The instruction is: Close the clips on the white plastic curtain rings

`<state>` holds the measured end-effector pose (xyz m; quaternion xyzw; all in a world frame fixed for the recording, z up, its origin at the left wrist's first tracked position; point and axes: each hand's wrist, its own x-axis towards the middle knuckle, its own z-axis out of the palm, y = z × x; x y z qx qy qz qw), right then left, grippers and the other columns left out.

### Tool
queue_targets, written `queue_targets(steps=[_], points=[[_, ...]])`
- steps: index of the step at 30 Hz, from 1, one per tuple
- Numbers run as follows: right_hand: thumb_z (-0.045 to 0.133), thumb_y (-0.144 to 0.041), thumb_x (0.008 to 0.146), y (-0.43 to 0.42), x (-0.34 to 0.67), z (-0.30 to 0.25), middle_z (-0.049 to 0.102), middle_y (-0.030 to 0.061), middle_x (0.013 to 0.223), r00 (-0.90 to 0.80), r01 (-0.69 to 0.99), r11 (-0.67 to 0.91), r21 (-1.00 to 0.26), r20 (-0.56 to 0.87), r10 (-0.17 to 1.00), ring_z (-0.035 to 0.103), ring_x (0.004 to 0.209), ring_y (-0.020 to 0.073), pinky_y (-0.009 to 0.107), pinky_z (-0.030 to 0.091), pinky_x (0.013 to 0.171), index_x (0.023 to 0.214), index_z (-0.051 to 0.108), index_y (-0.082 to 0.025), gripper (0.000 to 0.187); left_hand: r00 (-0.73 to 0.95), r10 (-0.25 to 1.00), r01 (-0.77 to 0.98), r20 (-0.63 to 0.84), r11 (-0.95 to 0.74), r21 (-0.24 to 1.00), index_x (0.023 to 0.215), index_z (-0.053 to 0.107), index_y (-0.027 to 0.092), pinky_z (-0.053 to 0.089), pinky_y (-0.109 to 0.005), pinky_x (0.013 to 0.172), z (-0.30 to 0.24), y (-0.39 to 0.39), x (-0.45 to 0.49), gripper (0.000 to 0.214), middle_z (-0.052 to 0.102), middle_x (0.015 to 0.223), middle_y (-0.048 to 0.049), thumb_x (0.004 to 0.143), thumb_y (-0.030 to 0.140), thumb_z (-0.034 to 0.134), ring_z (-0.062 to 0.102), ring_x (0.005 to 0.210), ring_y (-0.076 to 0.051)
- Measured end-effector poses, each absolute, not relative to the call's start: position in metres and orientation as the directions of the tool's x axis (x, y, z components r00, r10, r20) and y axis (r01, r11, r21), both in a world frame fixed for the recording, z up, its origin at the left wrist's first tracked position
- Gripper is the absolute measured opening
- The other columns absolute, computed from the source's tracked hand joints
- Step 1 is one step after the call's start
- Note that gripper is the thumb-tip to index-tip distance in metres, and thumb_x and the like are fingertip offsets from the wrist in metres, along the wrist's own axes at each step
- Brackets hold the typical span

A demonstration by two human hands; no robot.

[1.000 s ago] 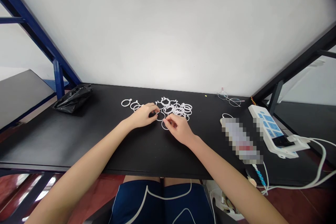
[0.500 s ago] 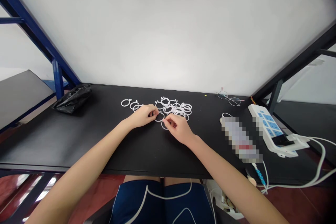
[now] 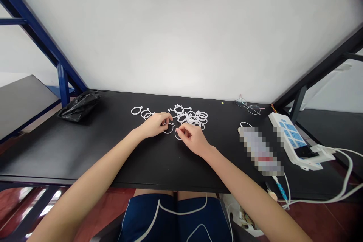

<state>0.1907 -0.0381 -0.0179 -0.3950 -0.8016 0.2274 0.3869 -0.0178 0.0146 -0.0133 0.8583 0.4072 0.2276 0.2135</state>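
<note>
My left hand is closed, its fingertips gripping a thin white curtain ring whose small end nubs point right. Just to the right, my right hand pinches a second white curtain ring between thumb and fingers; part of that ring is hidden behind the hand. Beyond both hands lies a loose pile of white rings with little eyelets, overlapping one another. Left of the pile, a single ring and a couple of others rest on the black table, some partly covered by my left hand.
At the far left of the table is a crumpled black plastic bag. On the right are eyeglasses, a blurred phone on a cable, and a white power strip with cords. A wall rises behind.
The ring at my left fingertips has turned and shifted slightly left and toward me, away from the right-hand ring. My right hand has stayed almost still.
</note>
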Motion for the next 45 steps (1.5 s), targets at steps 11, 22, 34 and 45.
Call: queue_targets(steps=[11,22,34,45], points=[[0.051,-0.026,0.091,-0.037,0.191,-0.019,0.05,-0.0041,0.061,-0.393,0.455,0.602,-0.656,0.459,0.797,0.043,0.048,0.0081,0.023,0.037,0.053,0.073,0.053,-0.02,0.019,0.472,0.881,0.271,0.03,-0.178,0.946,0.097,0.064,0.015,0.043,-0.022,0.061,-0.001,0.013,-0.015,0.024,0.058,0.079,0.0004,0.076,0.023,0.058,0.053,0.064,-0.009],[0.052,-0.025,0.091,-0.038,0.19,-0.018,0.05,-0.0046,0.06,-0.39,0.45,0.607,-0.655,0.468,0.793,0.042,0.048,0.0075,0.023,0.036,0.053,0.073,0.053,-0.019,0.02,0.443,0.895,0.241,-0.051,-0.064,0.969,0.101,0.07,0.015,0.039,-0.021,0.054,0.007,0.009,-0.014,0.028,0.059,0.068,0.0003,0.08,0.033,0.062,0.048,0.057,-0.009],[0.051,-0.025,0.092,-0.037,0.191,-0.02,0.05,-0.0047,0.06,-0.394,0.441,0.607,-0.661,0.465,0.793,0.043,0.048,0.0073,0.022,0.036,0.052,0.075,0.055,-0.019,0.018,0.572,0.821,0.114,-0.007,-0.071,0.991,0.113,0.065,0.015,0.053,-0.03,0.075,-0.005,0.014,-0.016,0.037,0.073,0.09,-0.0077,0.085,0.039,0.065,0.066,0.068,-0.014],[0.051,-0.025,0.091,-0.038,0.19,-0.019,0.048,-0.0045,0.059,-0.383,0.445,0.619,-0.647,0.488,0.785,0.041,0.047,0.0078,0.023,0.036,0.052,0.073,0.054,-0.019,0.019,0.542,0.84,-0.005,0.017,-0.017,1.0,0.106,0.069,0.016,0.052,-0.036,0.091,0.002,0.01,-0.014,0.033,0.073,0.086,-0.0057,0.077,0.031,0.075,0.069,0.092,-0.021]])
